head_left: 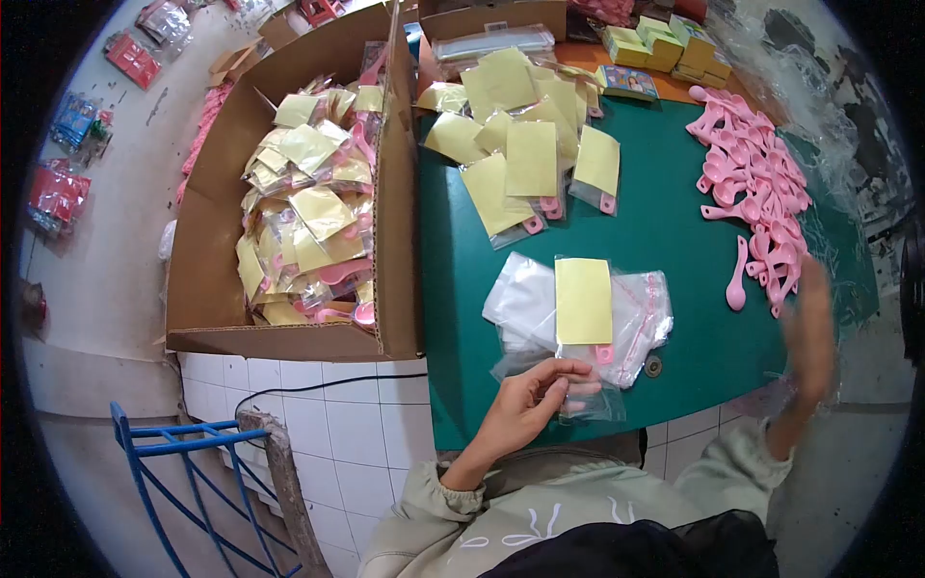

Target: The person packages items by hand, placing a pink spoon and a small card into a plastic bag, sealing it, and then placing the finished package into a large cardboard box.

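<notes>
My left hand (535, 400) is at the front of the green table, its fingers closed on the open end of a clear plastic bag (593, 403). A yellow card (584, 301) and the pink end of a spoon (604, 354) show in the packet above my fingers. Beneath it lies a stack of clear bags (520, 299). Out to the right, my right hand (807, 332) is smeared by motion beside the pile of pink spoons (756, 178); its fingers cannot be made out. One pink spoon (737, 275) lies apart, left of the pile.
A tall cardboard box (397, 222) full of packets stands at the left. Packets with yellow cards (531, 159) lie at the table's back, near small yellow boxes (663, 48). A round metal disc (653, 366) lies near the bags. A blue metal frame (193, 448) stands at lower left.
</notes>
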### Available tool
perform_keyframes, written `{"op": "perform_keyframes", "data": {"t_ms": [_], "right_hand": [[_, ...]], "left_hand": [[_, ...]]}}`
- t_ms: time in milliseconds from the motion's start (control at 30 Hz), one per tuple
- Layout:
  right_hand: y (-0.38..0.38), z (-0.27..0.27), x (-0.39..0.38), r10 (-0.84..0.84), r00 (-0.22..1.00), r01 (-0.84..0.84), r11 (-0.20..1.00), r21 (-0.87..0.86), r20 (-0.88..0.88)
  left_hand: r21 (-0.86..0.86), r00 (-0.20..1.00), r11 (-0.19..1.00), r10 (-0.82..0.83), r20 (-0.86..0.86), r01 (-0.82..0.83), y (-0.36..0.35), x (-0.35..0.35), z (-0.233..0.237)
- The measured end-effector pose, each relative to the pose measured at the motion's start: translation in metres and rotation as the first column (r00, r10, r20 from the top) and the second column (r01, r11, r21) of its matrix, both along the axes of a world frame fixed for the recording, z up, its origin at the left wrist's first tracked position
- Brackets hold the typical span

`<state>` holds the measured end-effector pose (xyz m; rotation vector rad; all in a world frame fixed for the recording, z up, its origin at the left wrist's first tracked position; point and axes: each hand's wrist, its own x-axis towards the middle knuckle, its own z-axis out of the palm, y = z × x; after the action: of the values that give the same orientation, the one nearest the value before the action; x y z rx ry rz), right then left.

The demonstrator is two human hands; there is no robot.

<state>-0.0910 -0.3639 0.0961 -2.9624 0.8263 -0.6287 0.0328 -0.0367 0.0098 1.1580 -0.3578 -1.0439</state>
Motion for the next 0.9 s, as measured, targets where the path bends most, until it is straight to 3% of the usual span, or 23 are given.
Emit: {"op": "perform_keyframes", "data": {"t_ms": [33, 67, 133, 200, 300, 333, 367, 467, 567, 700, 800, 900], "right_hand": [[0.043, 0.001, 0.008, 0.217, 0.975, -0.203, 0.956, 0.212, -0.042], [0.071, -0.006, 0.015, 0.57, 0.822, -0.545, 0.793, 0.273, -0.016], [0.126, -0.033, 0.017, 0.578, 0.801, -0.571, 0.662, 0.485, 0.156], [0.138, -0.05, 0.017, 0.599, 0.78, -0.603, 0.642, 0.473, 0.182], [0.143, -0.055, 0.021, 0.61, 0.745, -0.644, 0.552, 0.53, 0.27], [0.143, -0.054, 0.021, 0.62, 0.737, -0.642, 0.517, 0.566, 0.268], [0.143, -0.053, 0.02, 0.63, 0.73, -0.636, 0.483, 0.602, 0.266], [0.149, -0.05, 0.017, 0.59, 0.754, -0.605, 0.45, 0.657, 0.289], [0.151, -0.051, 0.009, 0.481, 0.837, -0.47, 0.385, 0.794, 0.262], [0.158, -0.056, 0.005, 0.319, 0.909, -0.348, 0.235, 0.907, 0.266], [0.171, -0.07, 0.002, -0.03, 0.959, -0.282, -0.146, 0.948, 0.281], [0.174, -0.066, 0.006, -0.035, 0.971, -0.239, -0.079, 0.968, 0.237]], "left_hand": [[0.004, 0.999, 0.999, -0.034, 0.028, 0.034, 0.001, -0.001, 0.002], [0.009, 0.996, 0.997, -0.072, 0.056, 0.072, 0.002, -0.002, 0.007], [-0.024, 0.989, 0.99, -0.139, 0.05, 0.141, 0.007, -0.004, 0.014], [-0.11, 0.983, 0.977, -0.185, -0.01, 0.183, 0.016, -0.005, 0.019], [-0.125, 0.976, 0.969, -0.207, 0.073, 0.215, 0.025, -0.004, 0.026], [-0.099, 0.986, 0.981, -0.165, 0.005, 0.164, 0.027, -0.007, 0.024], [-0.015, 0.985, 0.991, -0.131, 0.108, 0.133, 0.026, -0.008, 0.024], [0.205, 0.887, 0.979, -0.085, 0.454, -0.012, 0.023, -0.013, 0.023], [0.297, 0.785, 0.955, -0.176, 0.594, -0.01, 0.024, -0.015, 0.024], [0.304, 0.759, 0.947, -0.12, 0.641, -0.107, 0.021, -0.019, 0.031], [0.269, 0.79, 0.951, -0.047, 0.611, -0.152, 0.018, -0.022, 0.029], [0.259, 0.816, 0.948, -0.002, 0.579, -0.182, 0.018, -0.026, 0.02]]}}
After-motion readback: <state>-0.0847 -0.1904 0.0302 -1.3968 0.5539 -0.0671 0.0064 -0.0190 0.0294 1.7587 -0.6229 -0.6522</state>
